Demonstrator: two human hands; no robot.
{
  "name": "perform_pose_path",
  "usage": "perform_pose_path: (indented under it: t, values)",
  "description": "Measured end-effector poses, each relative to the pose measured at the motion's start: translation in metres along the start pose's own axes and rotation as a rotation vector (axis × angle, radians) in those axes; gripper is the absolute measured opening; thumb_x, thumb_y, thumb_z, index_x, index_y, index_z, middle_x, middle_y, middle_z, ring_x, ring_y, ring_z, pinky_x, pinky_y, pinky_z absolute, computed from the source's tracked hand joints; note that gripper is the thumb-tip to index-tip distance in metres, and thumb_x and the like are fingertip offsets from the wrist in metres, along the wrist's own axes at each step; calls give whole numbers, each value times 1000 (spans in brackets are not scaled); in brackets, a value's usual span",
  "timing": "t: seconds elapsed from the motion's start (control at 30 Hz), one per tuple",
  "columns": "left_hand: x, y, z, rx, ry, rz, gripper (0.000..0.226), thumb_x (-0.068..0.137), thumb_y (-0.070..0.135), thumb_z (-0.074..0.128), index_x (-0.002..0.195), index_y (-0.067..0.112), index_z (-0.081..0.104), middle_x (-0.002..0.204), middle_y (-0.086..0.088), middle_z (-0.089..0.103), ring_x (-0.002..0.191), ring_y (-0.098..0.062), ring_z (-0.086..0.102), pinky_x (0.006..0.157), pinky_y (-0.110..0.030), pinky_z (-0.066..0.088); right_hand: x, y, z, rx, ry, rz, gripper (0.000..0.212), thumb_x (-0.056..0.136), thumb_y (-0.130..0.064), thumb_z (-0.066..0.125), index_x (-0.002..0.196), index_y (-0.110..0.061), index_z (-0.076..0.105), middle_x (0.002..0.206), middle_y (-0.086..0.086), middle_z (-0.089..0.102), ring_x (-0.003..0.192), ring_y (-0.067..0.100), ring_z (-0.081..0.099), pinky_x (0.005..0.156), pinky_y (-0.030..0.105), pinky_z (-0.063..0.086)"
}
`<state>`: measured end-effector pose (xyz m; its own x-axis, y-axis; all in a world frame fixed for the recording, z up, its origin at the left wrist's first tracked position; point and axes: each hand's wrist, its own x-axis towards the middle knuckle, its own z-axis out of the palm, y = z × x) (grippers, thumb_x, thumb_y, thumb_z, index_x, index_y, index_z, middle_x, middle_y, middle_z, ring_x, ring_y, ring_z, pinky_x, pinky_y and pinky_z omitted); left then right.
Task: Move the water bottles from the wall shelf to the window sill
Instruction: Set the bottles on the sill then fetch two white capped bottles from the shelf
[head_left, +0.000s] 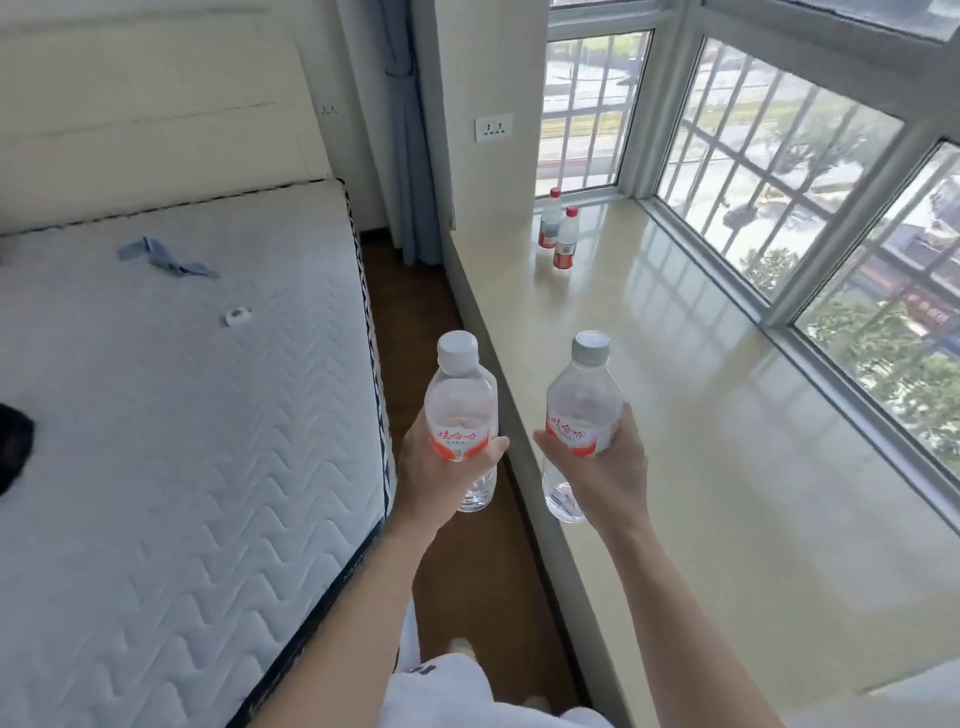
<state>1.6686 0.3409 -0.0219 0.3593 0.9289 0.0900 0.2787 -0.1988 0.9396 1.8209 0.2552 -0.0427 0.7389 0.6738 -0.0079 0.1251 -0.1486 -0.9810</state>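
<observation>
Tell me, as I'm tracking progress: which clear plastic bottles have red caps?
The rear bottle and front bottle standing on the beige window sill; those in the left hand and right hand have pale caps.

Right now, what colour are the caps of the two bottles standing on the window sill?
Both caps are red; the head view shows it.

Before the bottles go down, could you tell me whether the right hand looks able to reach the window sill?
Probably yes. The right hand holds its bottle just over the near edge of the window sill, with bare surface beside it. The two red-capped bottles stand far along it, out of the way.
</observation>
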Motion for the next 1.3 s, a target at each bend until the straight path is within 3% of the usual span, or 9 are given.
perform_pose_path:
  t: [0.17,0.3,0.43,0.57,0.73,1.0,1.3]
  values:
    - [43,-8,0,-12,43,-33,54,74,21,83,107,44,46,100,25,56,95,22,54,66,3,42,47,-3,22,-25,-58,-36,52,66,-30,89,104,-35,53,91,-19,66,86,-2,64,70,17,48]
    - [92,-20,-1,-33,88,-68,55,75,22,83,116,35,48,102,21,58,94,11,60,66,3,42,91,-1,46,-36,-76,-50,52,66,-29,89,104,-33,54,90,-23,65,84,0,65,72,21,51]
    - [153,-32,-11,-76,87,-80,52,75,15,82,113,32,50,99,17,59,92,18,57,64,2,42,141,-4,82,-53,-82,-46,54,65,-28,89,106,-34,55,92,-24,66,86,-1,65,72,19,50]
    - [230,-48,-29,-87,83,-90,49,75,16,82,109,33,53,99,13,62,93,14,59,66,-1,45,203,-13,132,-51,-83,-44,55,66,-29,89,109,-33,54,95,-17,67,88,1,65,74,21,52]
    - [323,-61,-50,-72,42,-76,50,75,17,82,103,41,49,98,22,58,93,21,55,65,2,43,272,-34,200,-76,-99,-74,61,67,-32,89,117,-30,53,103,-14,68,93,1,66,72,11,51]
    - [434,-84,-66,-63,26,-56,52,72,15,84,115,21,55,98,12,64,94,11,60,69,-1,46,357,-44,263,-30,-82,-54,64,60,-39,87,115,-31,56,103,-10,70,95,10,69,80,32,58]
    - [539,-105,-58,-55,23,-64,53,72,15,84,109,33,51,98,18,61,94,16,58,70,1,45,453,-38,309,-21,-88,-55,63,63,-35,88,118,-27,57,104,-8,70,96,11,69,82,34,59]
